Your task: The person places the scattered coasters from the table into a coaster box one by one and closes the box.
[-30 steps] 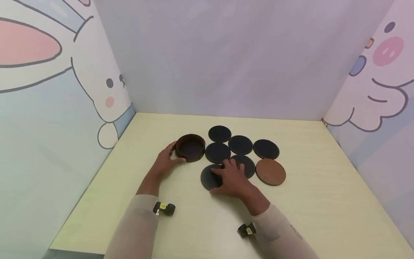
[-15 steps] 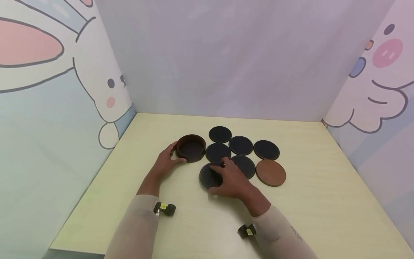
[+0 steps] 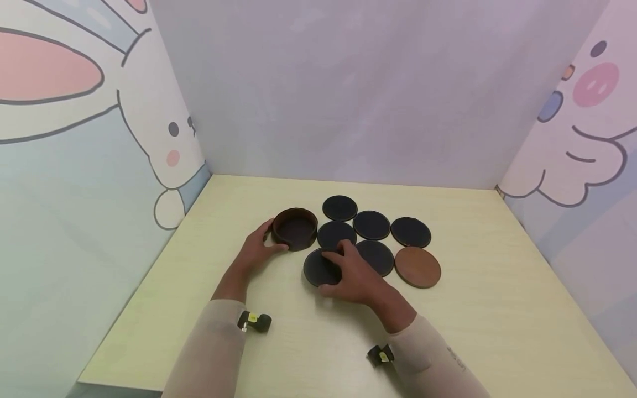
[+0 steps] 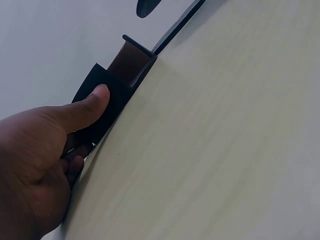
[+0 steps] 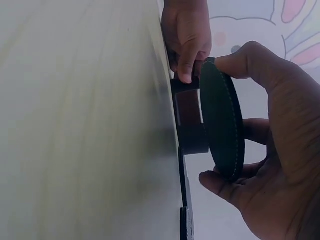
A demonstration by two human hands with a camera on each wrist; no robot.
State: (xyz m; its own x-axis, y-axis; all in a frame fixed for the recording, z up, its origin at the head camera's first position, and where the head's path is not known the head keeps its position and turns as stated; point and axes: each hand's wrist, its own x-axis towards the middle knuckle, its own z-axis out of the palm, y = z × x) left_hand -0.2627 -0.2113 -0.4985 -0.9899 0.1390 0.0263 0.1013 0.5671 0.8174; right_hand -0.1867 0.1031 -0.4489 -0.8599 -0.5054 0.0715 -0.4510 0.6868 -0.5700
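Observation:
A round dark coaster [image 5: 222,122] with stitched edging is pinched by my right hand [image 3: 355,276], lifted off the table and tilted, as the right wrist view shows. In the head view that coaster [image 3: 318,268] hangs at the front left of the others. My left hand [image 3: 256,249] grips the left side of a round brown coaster holder [image 3: 297,243], thumb on its outer wall, fingers partly hidden behind. The holder has a notch in its wall and stands on the table. In the left wrist view my left thumb presses the holder's wall [image 4: 112,105].
Several dark coasters [image 3: 371,225] lie flat to the right of the holder, nearly edge to edge. One brown coaster [image 3: 418,267] lies at the right front of them. The pale wooden table [image 3: 298,342] meets a plain back wall and cartoon-printed side walls.
The right hand has raised the coaster off the table and shifted it slightly left, toward the holder. My left hand keeps its grip on the holder.

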